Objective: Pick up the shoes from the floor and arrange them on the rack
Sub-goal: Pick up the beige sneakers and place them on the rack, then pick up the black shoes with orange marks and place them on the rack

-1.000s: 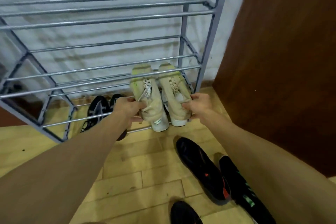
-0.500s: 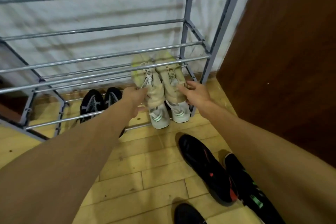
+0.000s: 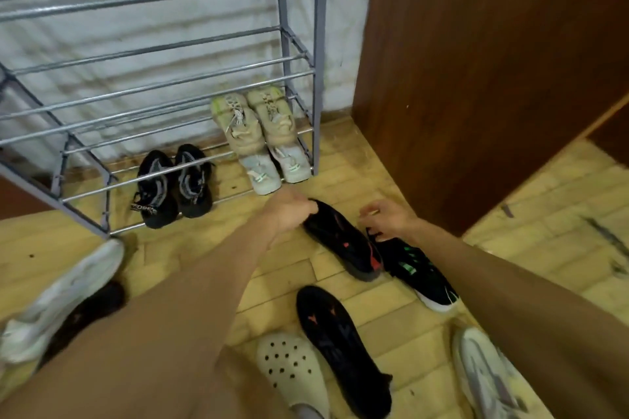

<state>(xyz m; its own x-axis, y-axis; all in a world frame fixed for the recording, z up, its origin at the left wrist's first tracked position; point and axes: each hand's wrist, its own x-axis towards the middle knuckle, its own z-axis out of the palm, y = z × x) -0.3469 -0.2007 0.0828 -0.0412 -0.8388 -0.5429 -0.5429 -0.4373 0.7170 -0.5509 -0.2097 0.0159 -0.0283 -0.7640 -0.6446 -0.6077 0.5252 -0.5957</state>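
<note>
The grey metal rack (image 3: 170,85) stands against the wall. On its bottom shelf rest a beige pair (image 3: 248,133) at the right and a black knit pair (image 3: 156,187) to its left. On the floor in front lie a black shoe with red marks (image 3: 343,245) and, beside it, a black shoe with green marks (image 3: 415,265). My left hand (image 3: 289,211) curls its fingers over the far end of the red-marked shoe. My right hand (image 3: 388,218) hangs over the far end of the green-marked shoe, fingers apart, its tips at the shoe's edge.
Nearer me on the wooden floor lie another black shoe with red marks (image 3: 340,350), a white clog (image 3: 292,371), a white sneaker (image 3: 61,299) at the left and a grey-white sneaker (image 3: 490,378) at the right. A brown wooden panel (image 3: 476,78) stands right of the rack.
Both hands have let go of the beige pair, which now rests on the bottom shelf. They have drawn back and down to the two black shoes on the floor.
</note>
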